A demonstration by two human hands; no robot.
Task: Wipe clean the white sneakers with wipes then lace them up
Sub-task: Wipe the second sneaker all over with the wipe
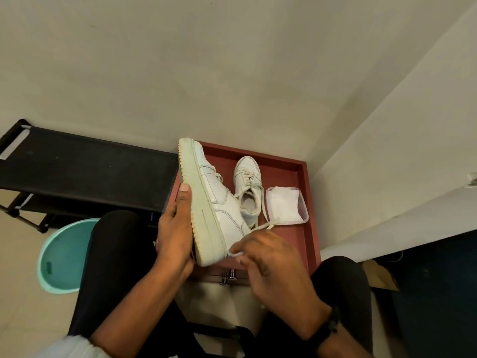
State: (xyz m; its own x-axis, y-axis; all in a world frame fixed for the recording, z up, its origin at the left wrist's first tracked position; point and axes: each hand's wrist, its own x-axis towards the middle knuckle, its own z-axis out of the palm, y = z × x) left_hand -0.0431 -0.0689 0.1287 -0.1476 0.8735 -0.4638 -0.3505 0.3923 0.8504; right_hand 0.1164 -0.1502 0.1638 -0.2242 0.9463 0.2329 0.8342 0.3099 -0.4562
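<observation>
The left hand (173,228) grips a white leather sneaker (219,202) by its ridged cream sole, thumb pressed along the edge, holding it tilted on its side above the red-brown raised-rim desk (284,237). The right hand (271,262) pinches a white flat shoelace (236,253) just beside the shoe's heel. The second white sneaker (247,187) stands laced on the desk, next to a clear plastic box of white wipes (286,205). A teal plastic basin (64,254) sits on the floor to the left.
</observation>
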